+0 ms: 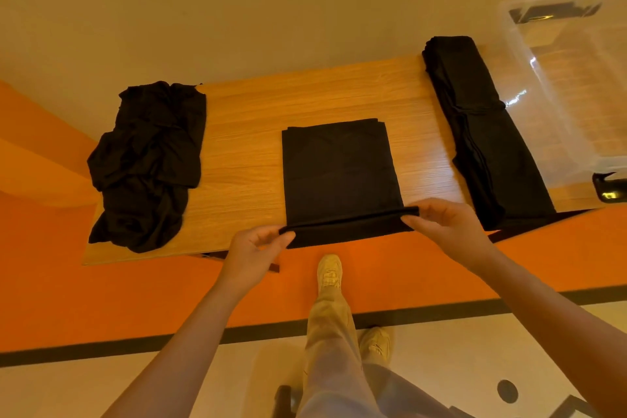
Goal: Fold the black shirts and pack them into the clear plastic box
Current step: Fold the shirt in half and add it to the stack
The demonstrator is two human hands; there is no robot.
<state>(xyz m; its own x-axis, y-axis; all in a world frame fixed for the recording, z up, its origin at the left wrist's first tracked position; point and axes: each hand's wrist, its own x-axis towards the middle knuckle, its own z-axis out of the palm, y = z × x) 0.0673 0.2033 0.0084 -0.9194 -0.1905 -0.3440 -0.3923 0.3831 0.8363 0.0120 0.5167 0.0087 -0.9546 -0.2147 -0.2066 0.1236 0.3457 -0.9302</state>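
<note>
The half-folded black shirt (339,166) lies in the middle of the wooden table (244,146). Its near hem is pinched at both corners by the left hand (252,253) and the right hand (444,224). The cloth is judged soft and light (it would sag between grips), so the corners are best held.

Both forearms are seen bare, with no sleeves, watch or jewellery visible on them. The left hand (252,249) and the right hand (444,226) are ungloved. Loose, light khaki trousers (334,360) are worn, creased along the leg. Pale tan lace-up shoes (329,273) are worn, one near the tabletop, one nearer.
</note>
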